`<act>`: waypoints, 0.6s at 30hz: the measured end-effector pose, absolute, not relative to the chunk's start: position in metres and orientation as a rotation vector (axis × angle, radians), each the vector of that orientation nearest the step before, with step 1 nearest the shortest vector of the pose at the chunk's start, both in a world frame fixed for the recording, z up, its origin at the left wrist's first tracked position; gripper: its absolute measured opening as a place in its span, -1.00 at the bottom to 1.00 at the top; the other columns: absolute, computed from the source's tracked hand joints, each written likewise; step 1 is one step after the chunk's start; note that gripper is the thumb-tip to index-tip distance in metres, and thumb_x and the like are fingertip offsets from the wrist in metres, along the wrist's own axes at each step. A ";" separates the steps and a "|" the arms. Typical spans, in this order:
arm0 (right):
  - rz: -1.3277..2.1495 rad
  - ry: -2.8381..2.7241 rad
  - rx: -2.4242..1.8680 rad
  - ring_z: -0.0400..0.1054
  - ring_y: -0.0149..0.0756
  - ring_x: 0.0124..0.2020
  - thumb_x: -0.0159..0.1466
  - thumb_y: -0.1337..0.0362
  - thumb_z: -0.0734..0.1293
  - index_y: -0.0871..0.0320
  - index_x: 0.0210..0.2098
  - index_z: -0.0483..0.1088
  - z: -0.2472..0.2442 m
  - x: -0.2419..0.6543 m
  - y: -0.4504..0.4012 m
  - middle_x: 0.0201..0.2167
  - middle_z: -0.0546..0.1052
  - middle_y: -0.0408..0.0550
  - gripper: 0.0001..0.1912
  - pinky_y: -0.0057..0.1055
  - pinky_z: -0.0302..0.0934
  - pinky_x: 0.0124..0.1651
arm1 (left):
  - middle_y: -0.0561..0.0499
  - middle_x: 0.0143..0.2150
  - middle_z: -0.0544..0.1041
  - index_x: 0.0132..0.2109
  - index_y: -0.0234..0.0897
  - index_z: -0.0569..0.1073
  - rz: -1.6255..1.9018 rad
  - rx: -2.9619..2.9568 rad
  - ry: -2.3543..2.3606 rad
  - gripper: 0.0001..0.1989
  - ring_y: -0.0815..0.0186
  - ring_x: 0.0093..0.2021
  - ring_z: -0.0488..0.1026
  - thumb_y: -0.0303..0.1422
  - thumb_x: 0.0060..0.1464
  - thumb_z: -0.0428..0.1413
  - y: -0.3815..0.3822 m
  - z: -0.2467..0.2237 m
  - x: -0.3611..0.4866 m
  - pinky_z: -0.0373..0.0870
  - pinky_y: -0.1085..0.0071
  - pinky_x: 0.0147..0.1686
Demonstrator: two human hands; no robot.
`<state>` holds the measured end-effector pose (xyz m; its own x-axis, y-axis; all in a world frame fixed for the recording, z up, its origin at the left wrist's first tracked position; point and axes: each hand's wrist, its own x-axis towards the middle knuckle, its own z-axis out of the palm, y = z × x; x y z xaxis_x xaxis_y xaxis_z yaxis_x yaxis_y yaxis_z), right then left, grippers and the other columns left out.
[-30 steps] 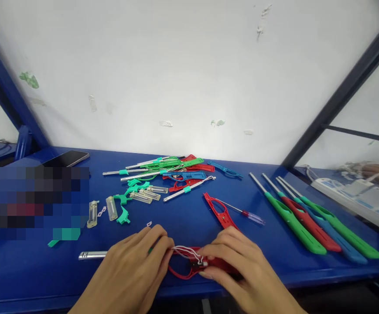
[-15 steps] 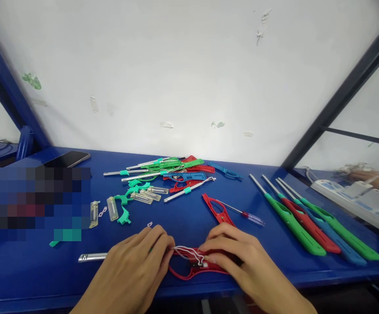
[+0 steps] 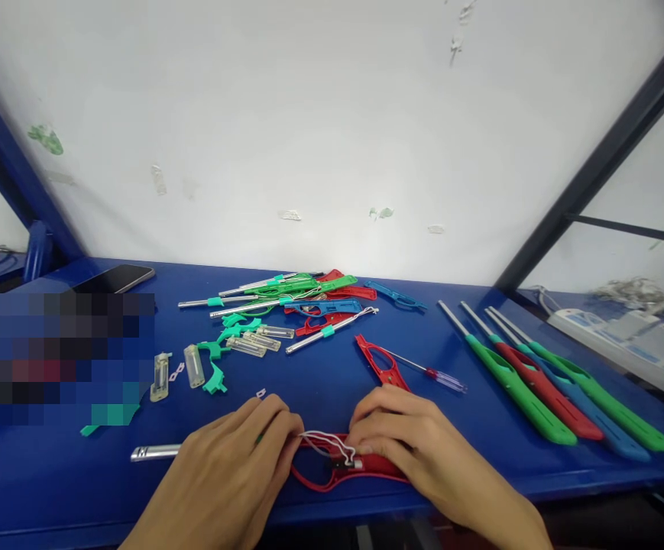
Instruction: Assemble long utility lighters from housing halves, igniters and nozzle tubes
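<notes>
A red half casing of a long-necked lighter (image 3: 321, 487) lies at the table's front edge, its inside facing up. Its silver metal tube (image 3: 156, 453) sticks out to the left from under my left hand (image 3: 234, 462). The fingers of that hand are closed round the casing's neck, at the start of the white wires (image 3: 327, 438). The wires loop across to a small black igniter (image 3: 341, 463) in the casing. My right hand (image 3: 415, 447) is curled over the handle end, thumb and fingertips touching the casing beside the wires. Whether they pinch a wire is hidden.
A red casing half (image 3: 383, 363) and a screwdriver (image 3: 446, 380) lie behind my right hand. Several assembled lighters (image 3: 532, 397) lie at right. Clear fuel tanks (image 3: 194, 367), green triggers (image 3: 215, 378) and a pile of casings and tubes (image 3: 325, 307) lie farther back.
The right hand's fingers have drawn closer together over the handle end of the casing. The view has shifted slightly; the left hand keeps its hold.
</notes>
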<state>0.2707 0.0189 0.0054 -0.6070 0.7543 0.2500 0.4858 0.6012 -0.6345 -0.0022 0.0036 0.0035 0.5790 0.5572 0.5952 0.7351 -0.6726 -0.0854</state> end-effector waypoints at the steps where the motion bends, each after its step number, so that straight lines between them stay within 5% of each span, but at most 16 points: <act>1: 0.718 -2.330 -0.983 0.50 -0.40 -0.01 0.60 0.35 0.26 -0.01 -0.07 0.59 0.006 0.270 0.019 -0.01 0.60 -0.19 -0.74 -0.50 0.27 0.11 | 0.06 -0.25 0.68 -0.09 -0.15 0.48 -0.769 -2.497 -1.054 -0.56 0.21 -0.30 0.69 -0.51 0.53 -0.27 0.004 0.003 -0.002 0.61 0.29 -0.24; 18: 0.710 -2.364 -0.996 0.50 -0.41 -0.02 0.59 0.30 0.28 0.00 -0.09 0.58 0.012 0.266 0.020 -0.02 0.61 -0.21 -0.78 -0.50 0.26 0.10 | 0.06 -0.23 0.70 -0.09 -0.15 0.49 -0.761 -2.476 -1.031 -0.56 0.18 -0.25 0.72 -0.48 0.55 -0.27 0.005 0.001 -0.003 0.59 0.29 -0.32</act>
